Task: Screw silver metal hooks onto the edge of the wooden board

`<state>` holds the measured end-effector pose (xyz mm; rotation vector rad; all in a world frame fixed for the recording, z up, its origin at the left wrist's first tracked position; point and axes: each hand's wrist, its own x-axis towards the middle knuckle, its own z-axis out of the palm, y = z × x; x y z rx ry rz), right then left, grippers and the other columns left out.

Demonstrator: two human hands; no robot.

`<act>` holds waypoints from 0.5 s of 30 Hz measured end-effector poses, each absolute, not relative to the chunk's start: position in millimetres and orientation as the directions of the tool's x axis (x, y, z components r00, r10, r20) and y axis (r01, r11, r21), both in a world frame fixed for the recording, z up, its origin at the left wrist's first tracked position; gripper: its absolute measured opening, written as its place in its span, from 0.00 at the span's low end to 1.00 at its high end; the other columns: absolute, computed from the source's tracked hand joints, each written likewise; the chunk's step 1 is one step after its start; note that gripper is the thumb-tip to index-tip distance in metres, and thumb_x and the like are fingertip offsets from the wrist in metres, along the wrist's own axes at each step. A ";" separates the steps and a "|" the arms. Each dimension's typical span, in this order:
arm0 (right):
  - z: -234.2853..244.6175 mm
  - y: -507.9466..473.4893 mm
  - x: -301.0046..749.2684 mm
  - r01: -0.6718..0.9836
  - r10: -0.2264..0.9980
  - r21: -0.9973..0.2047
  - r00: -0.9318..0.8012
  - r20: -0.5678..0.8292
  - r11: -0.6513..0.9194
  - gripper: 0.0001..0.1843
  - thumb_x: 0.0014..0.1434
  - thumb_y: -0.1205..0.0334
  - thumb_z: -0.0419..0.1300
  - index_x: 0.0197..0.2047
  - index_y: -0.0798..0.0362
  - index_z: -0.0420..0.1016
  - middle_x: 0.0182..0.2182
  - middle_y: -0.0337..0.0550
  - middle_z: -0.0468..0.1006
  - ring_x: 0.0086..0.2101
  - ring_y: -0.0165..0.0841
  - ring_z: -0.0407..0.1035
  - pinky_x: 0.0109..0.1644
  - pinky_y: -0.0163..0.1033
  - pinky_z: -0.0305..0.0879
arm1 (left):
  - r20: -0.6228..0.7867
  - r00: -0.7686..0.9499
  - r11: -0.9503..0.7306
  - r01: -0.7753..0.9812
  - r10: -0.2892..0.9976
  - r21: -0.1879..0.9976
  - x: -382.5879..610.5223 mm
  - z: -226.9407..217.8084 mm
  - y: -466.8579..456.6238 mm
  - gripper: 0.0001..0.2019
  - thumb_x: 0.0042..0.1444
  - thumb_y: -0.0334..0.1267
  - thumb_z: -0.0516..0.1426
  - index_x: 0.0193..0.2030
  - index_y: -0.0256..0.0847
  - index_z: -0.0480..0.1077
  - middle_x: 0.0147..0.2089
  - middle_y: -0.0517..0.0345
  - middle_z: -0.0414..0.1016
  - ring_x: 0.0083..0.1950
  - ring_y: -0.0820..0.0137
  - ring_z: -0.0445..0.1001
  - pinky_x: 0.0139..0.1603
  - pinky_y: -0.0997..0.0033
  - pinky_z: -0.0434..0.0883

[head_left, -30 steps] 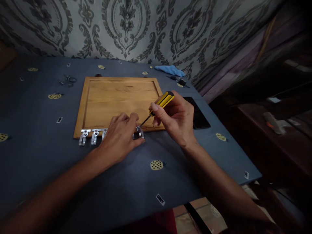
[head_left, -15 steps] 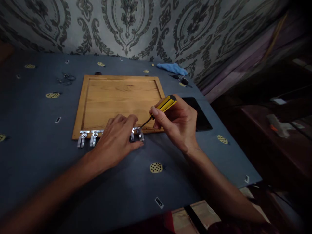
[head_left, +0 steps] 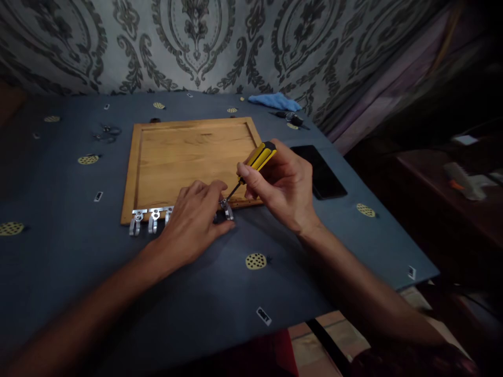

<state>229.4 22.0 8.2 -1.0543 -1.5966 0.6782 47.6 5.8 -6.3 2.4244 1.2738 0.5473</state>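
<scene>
A yellow and black screwdriver point(head_left: 261, 157) is gripped in my right hand point(head_left: 288, 183), its thumb and fingers closed around the handle. The shaft slants down to the left, and its tip meets the right end of a metal hook rail point(head_left: 156, 212). That rail lies along the near edge of a wooden framed board point(head_left: 192, 152), with several shiny clip-like hooks hanging over the edge. Across the rail's middle, my left hand point(head_left: 196, 214) holds it against the board, fingers on top and thumb in front near the rightmost hook. The hand hides part of the rail.
Right of the board lies a black phone or tablet point(head_left: 320, 173). Behind it are a blue cloth point(head_left: 275, 101) and a dark tool point(head_left: 291, 119). Scissors point(head_left: 107, 132) lie at the back left. The blue tablecloth point(head_left: 220, 298) ends at a slanting right edge.
My view has shifted slightly. The screwdriver stands a little steeper, its tip still at the rail's right end. My left hand stays on the rail and now covers one more hook.
</scene>
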 end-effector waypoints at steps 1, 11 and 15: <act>7.8 22.0 229.5 0.292 0.886 -0.840 -0.059 0.461 0.457 0.18 0.59 0.48 0.69 0.31 0.48 0.67 0.27 0.34 0.69 0.22 0.26 0.64 0.20 0.34 0.63 | 0.167 0.522 -0.534 0.707 0.836 0.463 48.3 -6.2 5.5 0.25 0.55 0.36 0.68 0.56 0.39 0.64 0.50 0.51 0.76 0.53 0.56 0.71 0.52 0.56 0.68; 7.2 22.9 231.0 0.322 0.884 -0.827 -0.092 0.458 0.462 0.20 0.59 0.43 0.68 0.30 0.48 0.66 0.25 0.35 0.66 0.23 0.28 0.63 0.22 0.34 0.62 | 0.104 0.481 -0.472 0.757 0.871 0.453 52.5 0.6 1.0 0.18 0.57 0.36 0.66 0.51 0.42 0.64 0.49 0.51 0.76 0.52 0.55 0.71 0.51 0.55 0.68; 5.7 22.8 231.3 0.311 0.883 -0.830 -0.092 0.460 0.464 0.20 0.59 0.42 0.67 0.31 0.47 0.66 0.25 0.34 0.67 0.22 0.26 0.62 0.22 0.34 0.62 | 0.107 0.486 -0.478 0.751 0.867 0.456 52.0 0.5 1.1 0.17 0.57 0.36 0.66 0.49 0.43 0.64 0.48 0.53 0.77 0.51 0.56 0.72 0.50 0.56 0.67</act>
